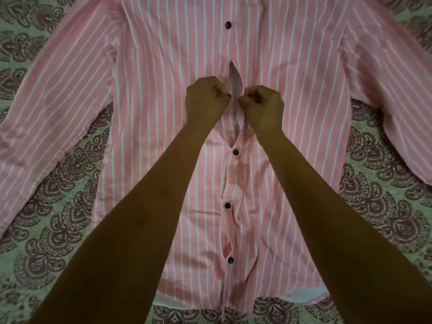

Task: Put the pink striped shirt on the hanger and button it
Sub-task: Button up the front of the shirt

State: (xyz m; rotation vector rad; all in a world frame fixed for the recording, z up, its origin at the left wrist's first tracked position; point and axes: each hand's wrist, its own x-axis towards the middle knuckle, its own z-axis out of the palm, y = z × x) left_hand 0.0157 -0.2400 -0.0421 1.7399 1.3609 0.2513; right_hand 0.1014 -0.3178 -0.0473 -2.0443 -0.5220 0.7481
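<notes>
Nearest the camera, the hem (194, 298) of the pink striped shirt (152, 136) lies flat, front up, on a green patterned cloth (58, 218) printed with dark paisley shapes. Going up the front placket, three dark buttons are done up: the lowest button (230, 260), the second button (227, 205) and the third button (235, 152). Above the third, the two front edges gape apart and show pale lining. Two bare forearms reach in from the bottom corners to that gap. The left hand (205, 99) is curled tight on its side of the opening, fingertips pinching a loose button (228, 96) at the placket edge. The right hand (263, 105), just beside it and likewise curled, grips the opposite edge of the placket — the gap shows between the two hands. Beyond them the opening closes, and the top button (228, 25) sits fastened higher on the chest. The left sleeve (46, 101) and right sleeve (385, 90) spread out to either side, each lying on the cloth.
</notes>
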